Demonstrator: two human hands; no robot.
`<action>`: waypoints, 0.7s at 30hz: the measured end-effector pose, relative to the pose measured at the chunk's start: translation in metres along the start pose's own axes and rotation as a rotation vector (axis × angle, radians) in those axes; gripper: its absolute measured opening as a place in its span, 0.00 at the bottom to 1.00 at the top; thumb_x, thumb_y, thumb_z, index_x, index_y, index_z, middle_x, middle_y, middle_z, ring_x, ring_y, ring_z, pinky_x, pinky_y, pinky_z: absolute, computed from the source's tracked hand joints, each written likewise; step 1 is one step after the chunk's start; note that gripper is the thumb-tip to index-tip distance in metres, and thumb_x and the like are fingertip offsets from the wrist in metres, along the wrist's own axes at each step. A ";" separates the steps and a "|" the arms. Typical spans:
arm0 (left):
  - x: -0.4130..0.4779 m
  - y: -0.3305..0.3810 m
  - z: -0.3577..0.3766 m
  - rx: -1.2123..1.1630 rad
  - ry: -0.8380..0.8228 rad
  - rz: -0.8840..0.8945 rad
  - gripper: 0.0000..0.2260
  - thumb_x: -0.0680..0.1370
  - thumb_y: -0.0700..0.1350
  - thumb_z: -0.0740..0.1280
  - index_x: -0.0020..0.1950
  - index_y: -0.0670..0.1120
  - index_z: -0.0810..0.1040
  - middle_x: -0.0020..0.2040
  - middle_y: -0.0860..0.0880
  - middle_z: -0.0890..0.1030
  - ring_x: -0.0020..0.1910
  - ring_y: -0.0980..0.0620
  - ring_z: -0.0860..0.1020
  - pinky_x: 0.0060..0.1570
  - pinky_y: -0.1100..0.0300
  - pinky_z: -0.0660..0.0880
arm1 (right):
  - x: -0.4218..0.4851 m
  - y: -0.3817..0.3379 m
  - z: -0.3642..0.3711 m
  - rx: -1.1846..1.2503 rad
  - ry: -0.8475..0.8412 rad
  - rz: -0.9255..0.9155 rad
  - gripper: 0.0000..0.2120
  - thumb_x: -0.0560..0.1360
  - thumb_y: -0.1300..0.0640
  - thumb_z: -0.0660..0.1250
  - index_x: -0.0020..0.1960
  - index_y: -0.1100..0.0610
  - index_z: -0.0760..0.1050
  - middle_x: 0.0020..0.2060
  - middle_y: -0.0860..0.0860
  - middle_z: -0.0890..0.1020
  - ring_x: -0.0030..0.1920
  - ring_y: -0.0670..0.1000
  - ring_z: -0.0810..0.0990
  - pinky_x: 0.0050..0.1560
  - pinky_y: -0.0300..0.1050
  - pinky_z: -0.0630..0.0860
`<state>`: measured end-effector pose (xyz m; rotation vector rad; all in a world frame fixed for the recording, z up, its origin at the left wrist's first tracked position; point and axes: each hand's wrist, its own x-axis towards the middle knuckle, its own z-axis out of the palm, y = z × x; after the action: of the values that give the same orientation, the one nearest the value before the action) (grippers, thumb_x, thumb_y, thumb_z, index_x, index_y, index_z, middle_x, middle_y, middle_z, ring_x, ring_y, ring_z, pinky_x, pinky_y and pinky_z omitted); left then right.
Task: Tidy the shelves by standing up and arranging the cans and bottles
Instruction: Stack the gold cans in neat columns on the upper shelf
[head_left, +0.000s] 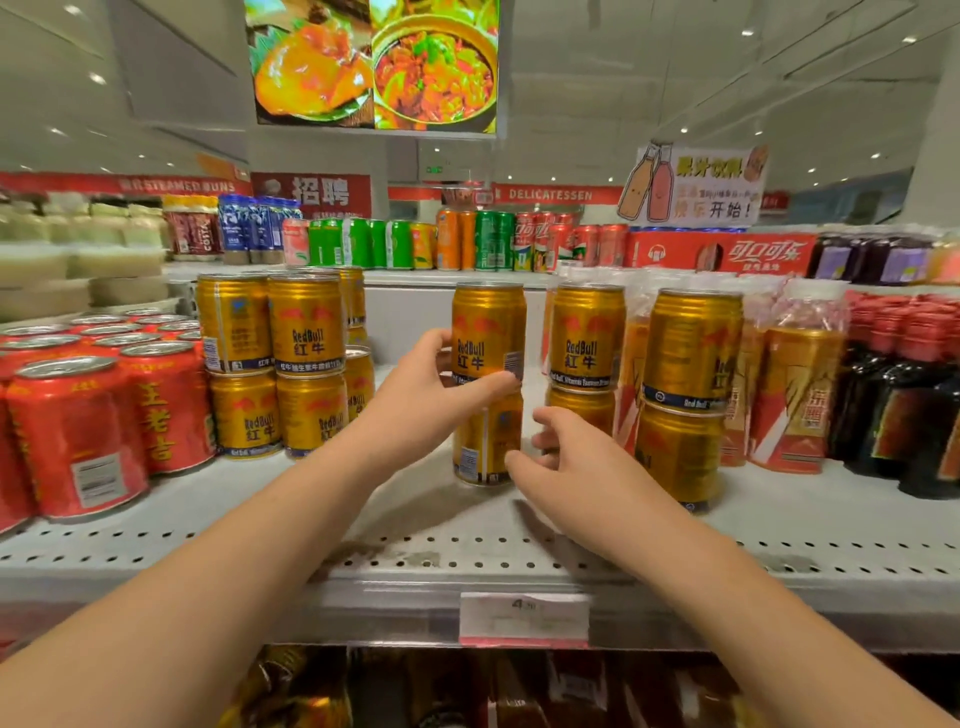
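Note:
A gold Red Bull can (488, 327) stands on top of another gold can (485, 441) in the middle of the white shelf (415, 525). My left hand (431, 389) grips the upper can low on its left side, thumb across the front. My right hand (566, 457) hovers just right of the lower can, fingers spread, holding nothing. More gold cans stand stacked two high at the left (306, 325) and at the right (691, 345), with another stack (587, 338) just right of centre.
Red herbal-tea cans (78, 431) fill the shelf's left end. Wrapped orange drink packs (800, 395) and dark bottles (904, 415) stand at the right. A price tag (524, 618) hangs on the shelf's front edge. Bare shelf lies between the left stacks and the middle stack.

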<state>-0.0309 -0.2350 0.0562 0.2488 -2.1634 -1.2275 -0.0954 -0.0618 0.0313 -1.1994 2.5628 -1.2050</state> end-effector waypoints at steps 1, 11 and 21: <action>-0.002 0.000 -0.006 -0.005 -0.015 -0.004 0.27 0.71 0.62 0.77 0.67 0.59 0.73 0.59 0.60 0.83 0.57 0.60 0.81 0.61 0.51 0.78 | 0.002 0.000 -0.001 0.015 -0.008 -0.002 0.33 0.79 0.43 0.65 0.80 0.46 0.57 0.64 0.43 0.76 0.62 0.46 0.77 0.59 0.50 0.79; -0.007 0.009 -0.037 -0.054 -0.216 -0.010 0.22 0.73 0.61 0.74 0.65 0.58 0.77 0.59 0.57 0.84 0.59 0.57 0.82 0.64 0.48 0.76 | 0.033 -0.006 0.012 0.206 -0.231 -0.046 0.31 0.68 0.42 0.71 0.69 0.39 0.66 0.57 0.37 0.80 0.55 0.38 0.80 0.52 0.39 0.78; 0.009 0.007 -0.042 0.012 -0.046 0.226 0.36 0.76 0.57 0.73 0.78 0.67 0.56 0.58 0.73 0.74 0.58 0.67 0.77 0.50 0.66 0.79 | 0.039 -0.017 0.039 0.171 -0.036 -0.013 0.28 0.64 0.32 0.74 0.58 0.39 0.66 0.48 0.36 0.79 0.48 0.38 0.79 0.44 0.37 0.78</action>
<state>-0.0110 -0.2651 0.0809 -0.0193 -2.1705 -1.1018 -0.0978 -0.1189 0.0253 -1.1907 2.3743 -1.3604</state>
